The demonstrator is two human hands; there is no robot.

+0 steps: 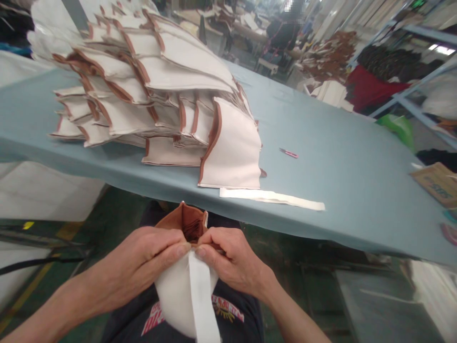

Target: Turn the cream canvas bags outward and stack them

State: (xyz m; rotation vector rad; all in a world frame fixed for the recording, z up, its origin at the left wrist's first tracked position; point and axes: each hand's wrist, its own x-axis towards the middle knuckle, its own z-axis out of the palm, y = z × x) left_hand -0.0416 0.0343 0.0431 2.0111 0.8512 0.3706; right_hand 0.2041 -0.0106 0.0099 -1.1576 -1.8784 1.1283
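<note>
A cream fabric pouch with rust-brown lining [174, 296] is being held over the dark-clothed lap [132, 313]; its rim is being pinched by the left hand's [152, 250] and right hand's [235, 257] grips beside a flat white strap's [202, 293] upper end, apparently for steadiness.

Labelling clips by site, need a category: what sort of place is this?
Probably a sewing or bag-making workshop. Evidence: the big pile of white fabric pieces with brown edges on a blue-covered table, small pink-handled snips, and red cloth heaped by blue metal shelving.
</note>
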